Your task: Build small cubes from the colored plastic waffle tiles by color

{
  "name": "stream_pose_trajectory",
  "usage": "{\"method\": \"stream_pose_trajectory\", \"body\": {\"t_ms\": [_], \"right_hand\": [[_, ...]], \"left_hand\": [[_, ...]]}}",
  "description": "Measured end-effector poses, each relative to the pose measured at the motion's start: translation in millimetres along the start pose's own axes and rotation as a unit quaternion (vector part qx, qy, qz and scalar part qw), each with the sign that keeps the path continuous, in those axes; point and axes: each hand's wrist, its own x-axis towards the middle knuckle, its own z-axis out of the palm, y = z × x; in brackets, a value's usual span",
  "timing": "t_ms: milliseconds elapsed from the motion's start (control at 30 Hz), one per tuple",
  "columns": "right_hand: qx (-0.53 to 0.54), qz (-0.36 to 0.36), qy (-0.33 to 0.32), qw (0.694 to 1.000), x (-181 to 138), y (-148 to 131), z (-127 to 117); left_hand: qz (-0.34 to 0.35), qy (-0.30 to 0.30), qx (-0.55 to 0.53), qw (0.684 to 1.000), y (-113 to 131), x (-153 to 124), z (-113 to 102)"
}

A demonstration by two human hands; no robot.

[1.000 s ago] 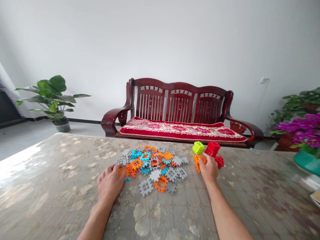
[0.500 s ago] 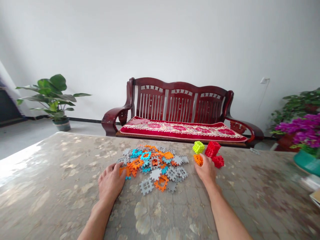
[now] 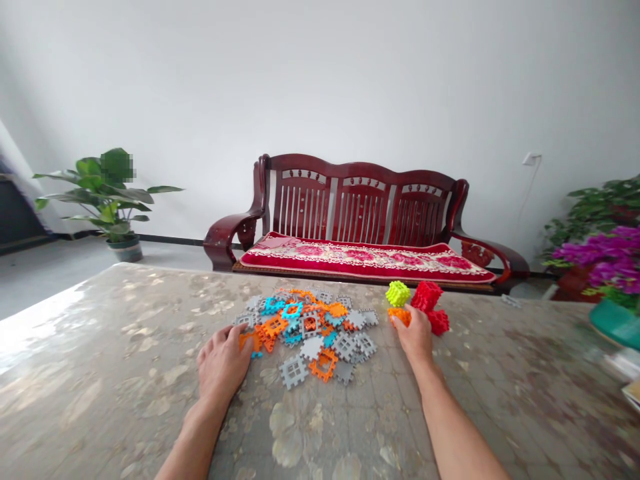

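My left hand [image 3: 223, 360] lies palm down on the table at the left edge of a loose pile, its fingers loosely stretched out. An orange interlocking piece [image 3: 251, 340] lies against its fingertips. Grey, orange and blue toothed flat pieces make up the pile, among them a grey window-shaped piece [image 3: 293, 371] at the front. To the right, my right hand [image 3: 417, 335] has its thumb and fingers closed on an orange toothed block [image 3: 399, 317], which is partly hidden. Just behind it sits a yellow-green cube [image 3: 397, 293]. Red toothed blocks [image 3: 427, 297] stand beside the fingers.
A patterned cloth [image 3: 320, 433] covers the table. At the right edge are a teal pot [image 3: 613, 323] with purple flowers and a small grey piece [image 3: 511, 301] farther back. A wooden bench [image 3: 360, 193] stands behind the table; a potted plant [image 3: 113, 200] is on the left.
My right thumb and fingers have shifted slightly around the orange block, showing more of its front. My left hand stays nearly still.
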Motion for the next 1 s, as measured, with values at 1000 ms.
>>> {"method": "stream_pose_trajectory", "body": {"t_ms": [1000], "right_hand": [[0.059, 0.078, -0.012, 0.995, 2, 1, -2]], "left_hand": [[0.006, 0.011, -0.004, 1.000, 0, -1, 0]]}}
